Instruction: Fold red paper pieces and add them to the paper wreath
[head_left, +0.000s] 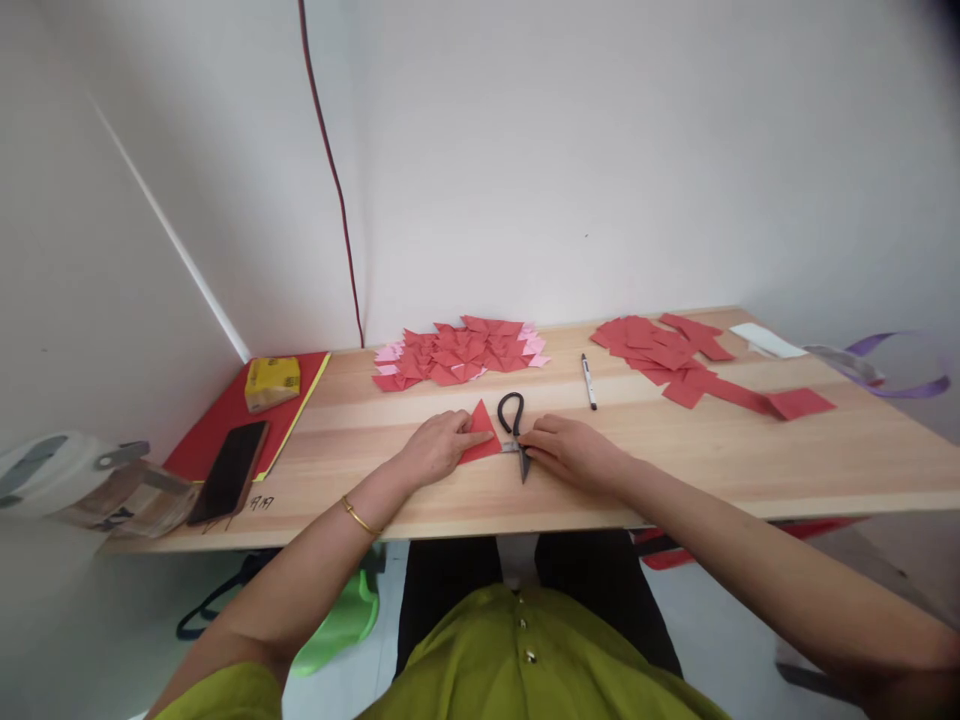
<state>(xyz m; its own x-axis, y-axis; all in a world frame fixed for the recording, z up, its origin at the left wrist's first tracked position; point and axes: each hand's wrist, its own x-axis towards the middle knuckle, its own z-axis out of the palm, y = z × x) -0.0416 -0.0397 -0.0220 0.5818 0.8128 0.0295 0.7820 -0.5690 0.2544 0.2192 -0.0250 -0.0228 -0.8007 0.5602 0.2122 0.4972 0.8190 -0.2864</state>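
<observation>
A folded red paper triangle [478,420] lies flat on the wooden table [420,508], its point facing the wall. My left hand [439,445] holds it down at its left side, with a finger stretched across it. Just right of the paper are black-handled scissors [512,408], one loop toward the wall and a blade toward me. My right hand [574,450] grips them near the pivot, fingertips bent and pressed together. Its fingers hide part of the scissors.
Folded red and pink paper pieces [457,352] are heaped by the wall. A marker pen [589,382] lies right of them, then a pile of red paper rectangles [652,345]. At left, a phone [229,472] and a yellow packet [273,383] rest on a red folder [217,425].
</observation>
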